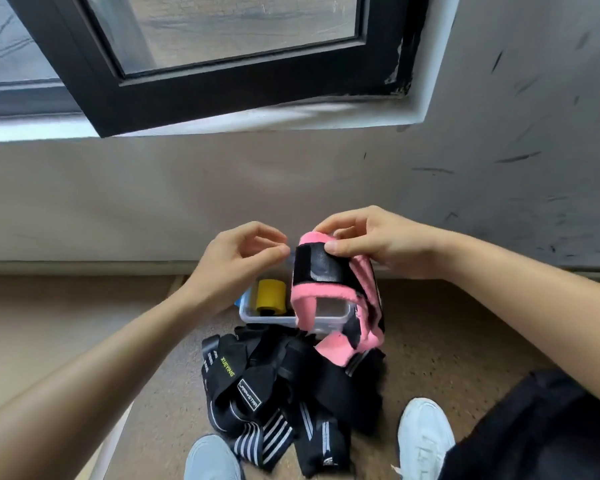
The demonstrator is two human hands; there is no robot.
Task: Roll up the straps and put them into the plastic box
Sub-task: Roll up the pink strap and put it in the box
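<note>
The pink strap (323, 268), with a black fastening patch on its upper part, is held up in the air just above the clear plastic box (267, 320), partly looped, its loose tail hanging down towards the floor; the right hand (371, 244) grips its top, thumb pressed on the black patch and fingers curled over the pink edge; the left hand (236, 261) is curled beside it, thumb and forefinger meeting at the patch's left edge, though whether they pinch the cloth I cannot tell; inside the box lies a rolled yellow strap (271, 296); in front of the box a heap of black straps (284, 382), some with white stripes, lies unrolled on the brown carpet (465, 323) between two white shoes (425, 434); behind stands a pale wall (187, 202) under a dark-framed window (222, 81).
</note>
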